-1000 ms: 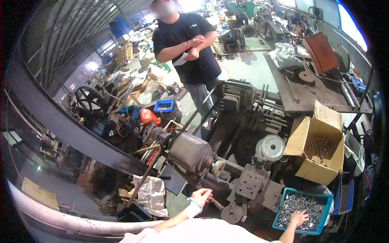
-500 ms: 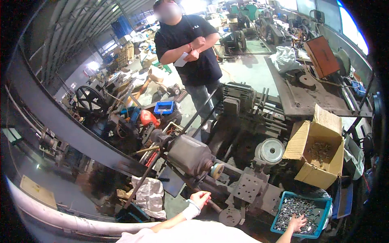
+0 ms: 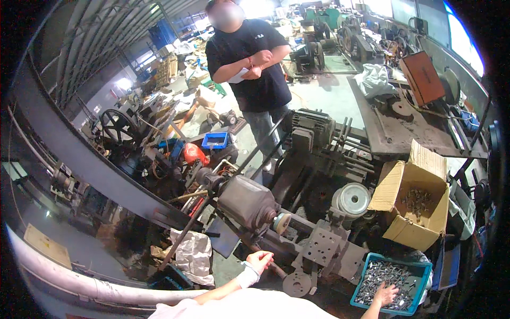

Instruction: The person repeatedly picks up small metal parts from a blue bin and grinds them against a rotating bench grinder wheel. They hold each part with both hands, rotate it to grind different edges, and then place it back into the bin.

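My right hand rests on the small metal parts heaped in a teal plastic tray. Its fingers look spread and partly bent over the pile. My left hand, with a white band at the wrist, is closed with fingertips and thumb together. Whatever it may hold is too small to make out. Ahead of the left hand is a dark grinding or polishing machine with a small tan wheel on its shaft. A drilled metal plate lies between my two hands.
Right of the machine stands an open cardboard box with small parts inside. A pale round pulley sits beside it. Across the machine stands a person holding paper. A white pipe runs along the lower left, near a crumpled sack.
My right hand has shifted slightly left over the parts, its fingers somewhat more bent. The left hand stays closed in nearly the same place. The view has tilted a little.
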`<state>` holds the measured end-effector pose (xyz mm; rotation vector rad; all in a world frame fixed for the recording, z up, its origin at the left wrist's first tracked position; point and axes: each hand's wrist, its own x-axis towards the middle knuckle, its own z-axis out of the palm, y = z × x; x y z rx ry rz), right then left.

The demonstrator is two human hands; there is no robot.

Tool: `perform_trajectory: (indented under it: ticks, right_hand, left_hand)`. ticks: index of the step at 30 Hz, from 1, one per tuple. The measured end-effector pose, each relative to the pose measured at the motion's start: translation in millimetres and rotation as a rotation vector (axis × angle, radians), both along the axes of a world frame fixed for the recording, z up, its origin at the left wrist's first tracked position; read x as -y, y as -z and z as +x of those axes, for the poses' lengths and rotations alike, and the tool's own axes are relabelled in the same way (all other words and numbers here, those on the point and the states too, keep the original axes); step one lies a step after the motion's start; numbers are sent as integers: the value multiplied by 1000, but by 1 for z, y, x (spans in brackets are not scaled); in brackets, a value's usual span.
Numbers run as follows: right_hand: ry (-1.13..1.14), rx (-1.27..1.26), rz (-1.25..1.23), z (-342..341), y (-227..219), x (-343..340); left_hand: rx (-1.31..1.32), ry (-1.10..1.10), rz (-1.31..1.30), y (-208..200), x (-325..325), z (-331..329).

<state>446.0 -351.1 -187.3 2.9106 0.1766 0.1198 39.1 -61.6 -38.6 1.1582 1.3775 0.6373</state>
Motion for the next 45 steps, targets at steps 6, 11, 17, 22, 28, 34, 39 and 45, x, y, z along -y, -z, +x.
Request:
perform_trajectory:
  ticks: [6, 11, 17, 22, 28, 34, 39, 45]
  right_hand:
    - [73, -62, 30, -6, -13, -14]
    - [42, -35, 43, -8, -11, -14]
    - [-14, 88, 177, -1, 24, -1]
    - [-158, 158, 152, 14, 55, 13]
    - [-170, -38, 194, 31, 58, 21]
    - [-103, -103, 359, 27, 22, 10]
    - [654, -388, 1515, 67, 39, 22]
    - [516, -1069, 2891, 68, 33, 35]
  left_hand:
    - [21, -8, -15, 5, 3, 0]
    - [35, -9, -11, 5, 6, -4]
    - [44, -12, -2, 8, 4, -7]
    - [54, -18, -4, 7, 3, -3]
    - [41, -3, 6, -1, -2, 5]
    - [50, -15, 30, 3, -3, -4]
    - [49, -8, 27, 0, -7, -8]
    - [45, -23, 0, 5, -8, -19]
